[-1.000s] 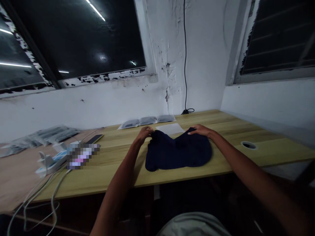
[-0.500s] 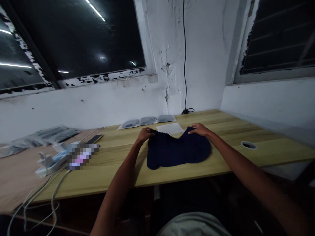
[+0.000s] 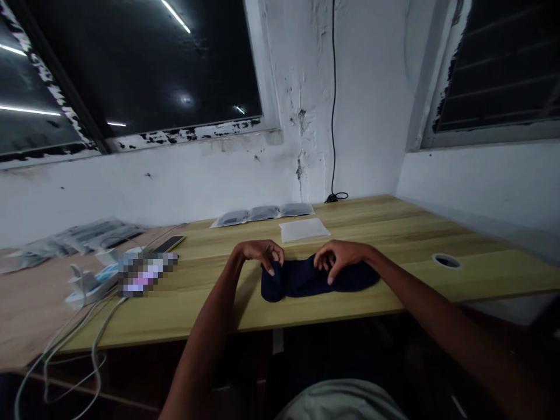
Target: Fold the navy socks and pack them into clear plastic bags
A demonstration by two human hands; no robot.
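Note:
A dark navy piece of fabric [image 3: 301, 279], its exact kind unclear, lies bunched in a low strip near the front edge of the wooden table. My left hand [image 3: 265, 254] is over its left end, thumb and fingers curled down and pinching the cloth. Farther right, my right hand [image 3: 343, 256] bends over the same cloth, with the fabric between thumb and curled fingers. Part of the cloth is hidden beneath both hands. A flat whitish packet [image 3: 305, 230] lies just beyond it.
Three joined clear packets [image 3: 262, 214] lie along the wall. At left are a power strip [image 3: 94, 287] with cables, a phone [image 3: 170, 244], a blurred-out item [image 3: 149, 274] and several plastic-wrapped packages [image 3: 83, 239]. A round cable hole [image 3: 447, 261] is at right.
Both hands have come toward me and closer together, bringing the cloth's far edge over its near part. The cloth is now a narrower strip, and the whitish packet is fully uncovered.

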